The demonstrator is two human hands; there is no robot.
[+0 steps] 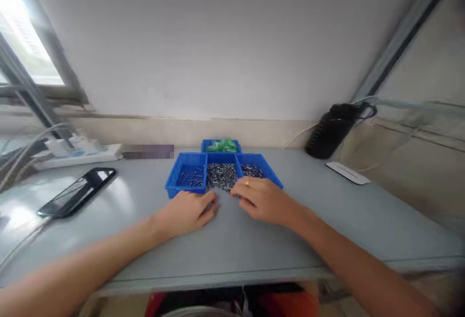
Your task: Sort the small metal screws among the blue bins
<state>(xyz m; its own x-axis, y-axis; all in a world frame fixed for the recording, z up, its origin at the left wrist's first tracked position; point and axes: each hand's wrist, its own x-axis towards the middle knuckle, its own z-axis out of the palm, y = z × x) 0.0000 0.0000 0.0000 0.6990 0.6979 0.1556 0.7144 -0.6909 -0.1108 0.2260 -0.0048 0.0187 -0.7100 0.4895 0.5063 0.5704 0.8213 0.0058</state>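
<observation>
- Sparsely strewn in left tray [176, 192]: metal pieces [196, 183]
- Heaped in middle tray [220, 159] and right tray [271, 173]
- Green plastic [225, 145] in back tray [204, 147]
- Can't tell grip of left hand [189, 210] or right hand [265, 201]

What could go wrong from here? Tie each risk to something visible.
The left hand is close to the left blue bin, so a bump might shift it. The middle bin holds a dense heap of metal fasteners near the right hand, which might scatter some.

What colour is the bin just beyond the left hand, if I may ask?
The bin is blue; the head view shows it best.
</observation>
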